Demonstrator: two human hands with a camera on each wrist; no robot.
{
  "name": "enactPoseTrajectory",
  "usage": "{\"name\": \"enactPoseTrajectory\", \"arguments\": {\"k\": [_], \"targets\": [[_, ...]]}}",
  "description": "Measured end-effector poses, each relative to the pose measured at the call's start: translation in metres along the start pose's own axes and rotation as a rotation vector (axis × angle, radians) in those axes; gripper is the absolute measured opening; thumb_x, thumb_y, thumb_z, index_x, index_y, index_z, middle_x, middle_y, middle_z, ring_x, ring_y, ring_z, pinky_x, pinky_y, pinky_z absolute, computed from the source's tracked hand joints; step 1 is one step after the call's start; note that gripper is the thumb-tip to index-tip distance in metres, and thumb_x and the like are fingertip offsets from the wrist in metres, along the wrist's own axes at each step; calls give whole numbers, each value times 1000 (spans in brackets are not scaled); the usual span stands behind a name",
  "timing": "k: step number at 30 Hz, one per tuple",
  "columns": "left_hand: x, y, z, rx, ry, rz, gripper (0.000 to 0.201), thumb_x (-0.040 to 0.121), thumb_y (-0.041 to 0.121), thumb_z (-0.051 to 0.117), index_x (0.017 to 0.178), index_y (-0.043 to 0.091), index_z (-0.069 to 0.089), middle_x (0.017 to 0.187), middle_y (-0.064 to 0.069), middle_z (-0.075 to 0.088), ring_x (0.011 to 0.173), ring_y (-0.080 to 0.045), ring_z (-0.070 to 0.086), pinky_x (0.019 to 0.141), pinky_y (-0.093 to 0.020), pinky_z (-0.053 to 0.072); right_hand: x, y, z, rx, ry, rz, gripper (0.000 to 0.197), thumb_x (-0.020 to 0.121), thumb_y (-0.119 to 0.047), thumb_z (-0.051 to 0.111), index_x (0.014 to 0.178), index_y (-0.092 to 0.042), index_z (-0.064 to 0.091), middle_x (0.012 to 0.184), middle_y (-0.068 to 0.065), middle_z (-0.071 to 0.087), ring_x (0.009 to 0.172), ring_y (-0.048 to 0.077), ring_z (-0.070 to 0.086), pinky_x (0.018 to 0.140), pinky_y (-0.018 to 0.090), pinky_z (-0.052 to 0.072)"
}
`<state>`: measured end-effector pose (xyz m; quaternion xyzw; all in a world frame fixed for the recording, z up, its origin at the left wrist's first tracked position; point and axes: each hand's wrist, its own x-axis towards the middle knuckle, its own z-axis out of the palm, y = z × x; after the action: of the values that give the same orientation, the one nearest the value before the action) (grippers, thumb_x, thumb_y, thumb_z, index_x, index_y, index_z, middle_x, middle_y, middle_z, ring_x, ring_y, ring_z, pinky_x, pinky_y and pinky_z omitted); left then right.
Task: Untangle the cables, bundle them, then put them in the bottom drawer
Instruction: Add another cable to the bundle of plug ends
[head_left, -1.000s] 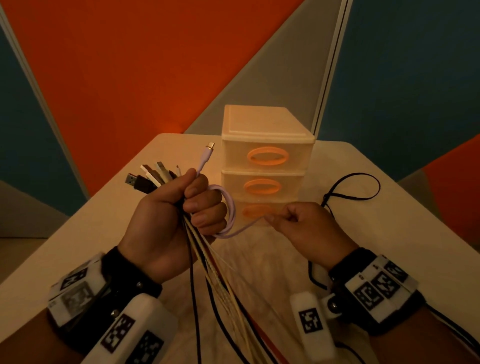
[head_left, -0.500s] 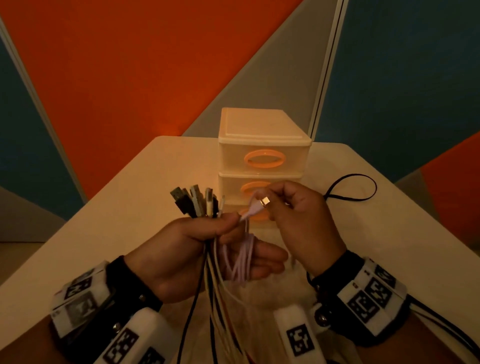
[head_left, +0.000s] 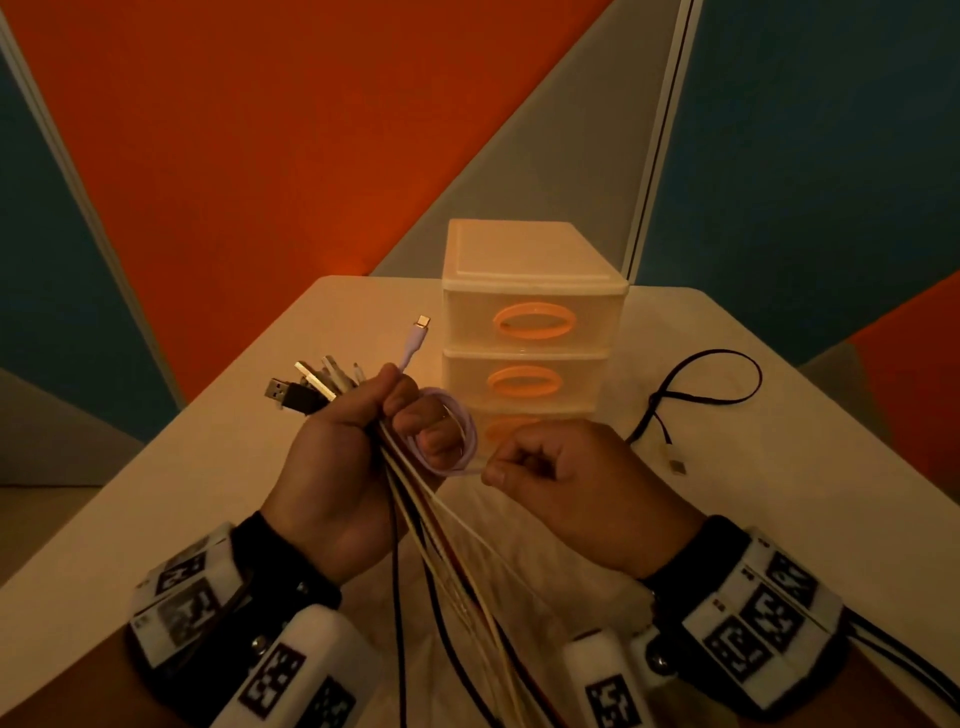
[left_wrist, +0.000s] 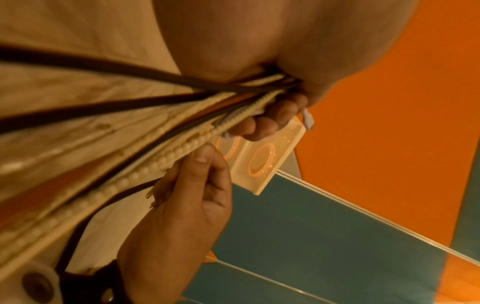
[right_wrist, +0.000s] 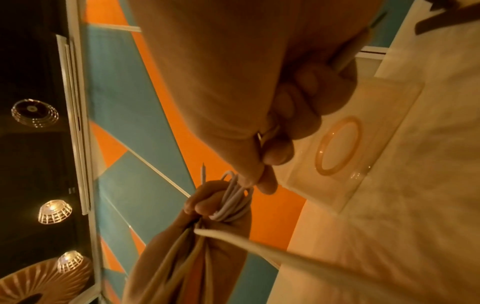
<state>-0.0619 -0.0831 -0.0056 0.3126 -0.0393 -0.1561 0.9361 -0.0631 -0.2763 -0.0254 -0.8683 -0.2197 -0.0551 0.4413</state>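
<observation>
cables gripped in left fist, lilac cable looped round its fingers

the left hand (head_left: 340, 467) is closed in a fist around a bundle of cables (head_left: 441, 561), white, black and orange strands that run from the fist toward 6 o'clock and off the bottom of the head view. their plugs (head_left: 306, 387) fan out of the top of the fist toward 10 o'clock. a lilac cable (head_left: 460, 441) is coiled in loops around the left fingers (head_left: 436, 441), and its metal-tipped connector (head_left: 418, 338) sticks up toward 12 o'clock.

the right hand (head_left: 566, 488), just at 3 o'clock of the left, has its fingers curled, with thumb and forefinger pinching the free run of the lilac cable where it leaves the coil. the right wrist view shows the same pinch close above the loops (right_wrist: 233, 197).

the drawer unit (head_left: 530, 322) stands on the table (head_left: 779, 467) at 12 o'clock of the hands, three drawers stacked, all closed; the bottom drawer (head_left: 519, 426) is partly hidden behind the hands. one black cable (head_left: 701, 395) lies loose on the table at 2 o'clock of the right hand, apart from both hands.
</observation>
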Motion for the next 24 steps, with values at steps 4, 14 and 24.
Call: {"name": "enactPoseTrajectory", "arguments": {"k": [4,14,24], "targets": [[0,2,-1,43,-19,-36,36,100,32,44,67,19,42,66,2,30,56,-15,34,58,-28,32,1,6,1,50,20,-83,5,91,-21,72,88,-22,76,84,-13,72,83,5,68,78,26,55],[3,-1,-5,182,11,-145,33,97,29,45,66,19,38,63,3,25,50,-13,24,51,-28,18,7,9,-1,-58,11,-123,16,77,-42,77,79,-26,75,76,-10,71,75,9,66,73,43,55],[-2,8,-1,195,-79,-68,37,100,30,44,68,13,44,78,-13,59,72,-28,62,76,-38,53,2,-29,-21,-422,62,-252,26,84,-54,58,89,-34,73,85,-15,68,77,4,62,68,37,54]]}}
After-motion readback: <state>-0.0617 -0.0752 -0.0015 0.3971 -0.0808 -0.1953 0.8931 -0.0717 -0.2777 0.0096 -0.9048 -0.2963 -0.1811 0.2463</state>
